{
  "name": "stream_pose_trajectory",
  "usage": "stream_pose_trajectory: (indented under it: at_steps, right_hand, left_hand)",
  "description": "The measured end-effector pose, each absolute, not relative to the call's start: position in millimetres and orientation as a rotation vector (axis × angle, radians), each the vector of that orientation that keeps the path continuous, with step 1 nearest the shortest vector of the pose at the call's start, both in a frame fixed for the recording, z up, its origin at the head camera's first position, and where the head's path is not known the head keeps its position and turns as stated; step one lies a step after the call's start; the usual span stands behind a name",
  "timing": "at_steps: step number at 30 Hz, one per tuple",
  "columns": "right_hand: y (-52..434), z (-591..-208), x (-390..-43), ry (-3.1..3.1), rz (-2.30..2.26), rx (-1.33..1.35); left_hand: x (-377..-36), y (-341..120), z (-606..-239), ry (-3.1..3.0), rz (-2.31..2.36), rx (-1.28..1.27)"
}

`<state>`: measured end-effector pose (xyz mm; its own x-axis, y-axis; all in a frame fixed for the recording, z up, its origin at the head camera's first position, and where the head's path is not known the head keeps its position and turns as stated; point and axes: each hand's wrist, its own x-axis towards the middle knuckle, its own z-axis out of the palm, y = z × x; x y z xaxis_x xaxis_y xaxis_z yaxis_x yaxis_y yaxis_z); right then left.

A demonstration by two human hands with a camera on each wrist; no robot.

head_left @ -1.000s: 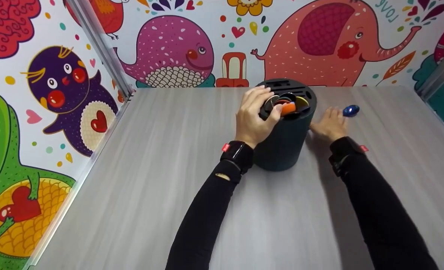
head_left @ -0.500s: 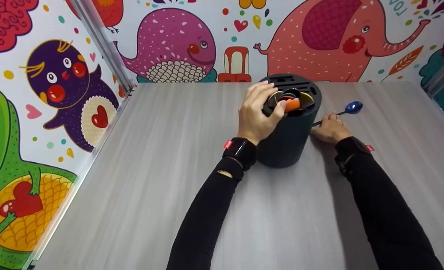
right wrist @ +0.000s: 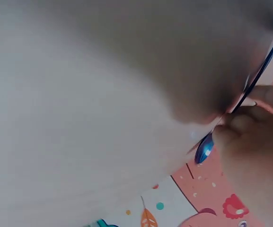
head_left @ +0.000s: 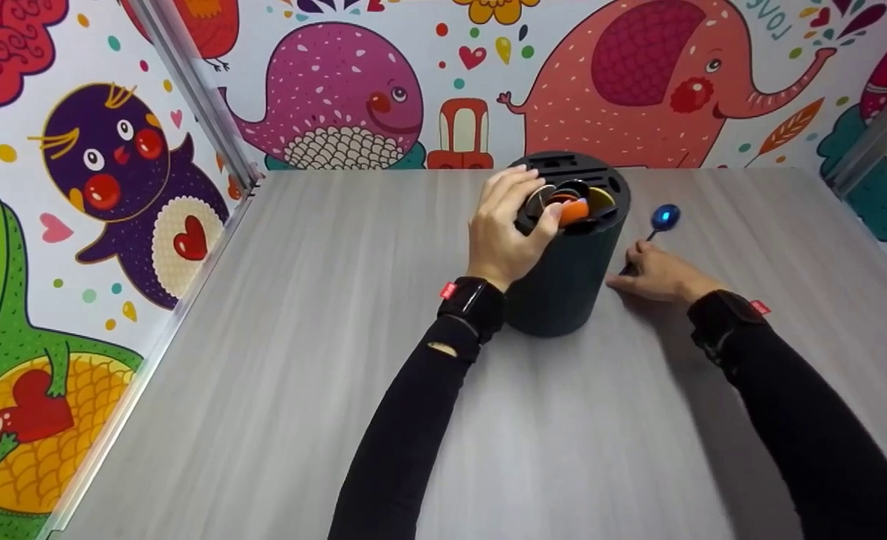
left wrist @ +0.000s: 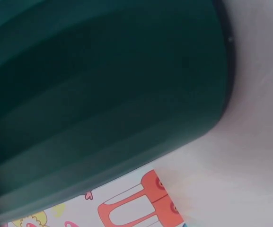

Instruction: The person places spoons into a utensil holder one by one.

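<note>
Grey wood-grain table [head_left: 278,360] between cartoon-animal walls [head_left: 638,67].

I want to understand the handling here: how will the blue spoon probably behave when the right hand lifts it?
The blue spoon looks stiff: its thin handle stays straight in the right hand. It is probably light, since fingertips alone pinch it. Its glossy bowl suggests a slippery surface, so it may swivel in that narrow hold.

We see a dark green holder [head_left: 567,277] and a shiny blue spoon [head_left: 665,217]. The table [head_left: 338,337] is pale grey woodgrain; our sleeves [head_left: 810,442] are black.
</note>
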<state>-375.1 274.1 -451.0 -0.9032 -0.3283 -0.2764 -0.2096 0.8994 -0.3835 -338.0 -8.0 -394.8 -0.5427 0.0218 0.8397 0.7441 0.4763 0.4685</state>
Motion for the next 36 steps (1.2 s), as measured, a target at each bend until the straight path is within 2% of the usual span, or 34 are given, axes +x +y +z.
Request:
stream_pose_trajectory:
  at_steps: [20, 30, 36]
  right_hand:
    - [300, -446, -302, 2.654, -0.432, -0.847]
    - [306, -445, -292, 2.635, -0.478, -0.824]
    - [304, -424, -302, 2.633, -0.636, -0.695]
  left_hand:
    - [-339, -11, -393, -1.894, -1.118, -0.640]
    - [-338, -8, -395, -1.898, -1.122, -0.644]
    - [-338, -8, -394, -1.898, -1.124, -0.646]
